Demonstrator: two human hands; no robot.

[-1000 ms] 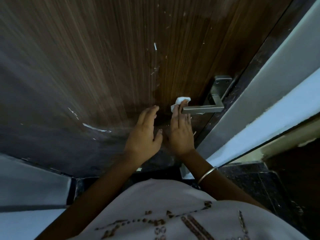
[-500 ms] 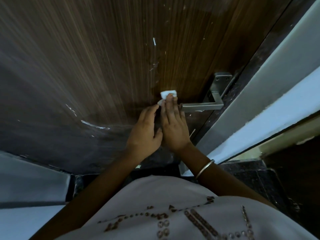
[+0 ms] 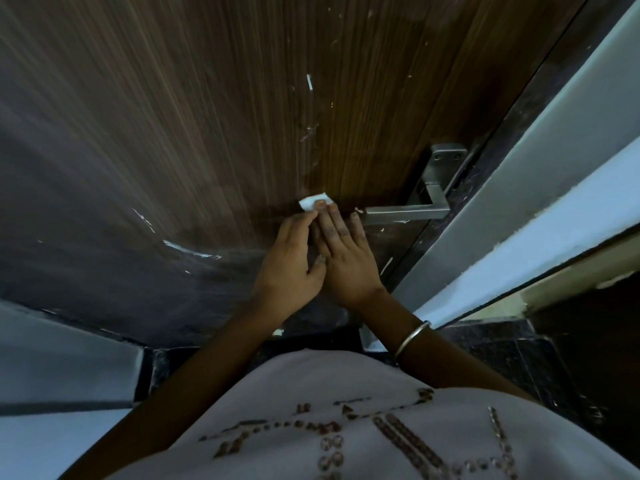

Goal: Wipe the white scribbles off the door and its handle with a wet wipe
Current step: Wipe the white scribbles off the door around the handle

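A dark wooden door (image 3: 214, 126) fills the view, with white scribbles: a curved streak (image 3: 188, 250) low on the left, a short dash (image 3: 309, 82) higher up, and faint scratches between. Its metal lever handle (image 3: 405, 213) sticks out at the right and carries small white marks. My right hand (image 3: 344, 258) presses a folded white wet wipe (image 3: 311, 201) flat against the door, just left of the handle's tip. My left hand (image 3: 289, 268) lies beside it, fingers together against the door, touching the right hand.
The door frame and a pale wall (image 3: 540, 174) run diagonally at the right. Dark stone floor (image 3: 512, 355) lies below, with a dark opening at far right. A pale wall panel (image 3: 65, 358) is at lower left. My white shirt (image 3: 346, 427) covers the bottom.
My right hand has slid the wipe leftward off the handle's tip onto the door panel. My left hand has closed in until it touches the right hand.
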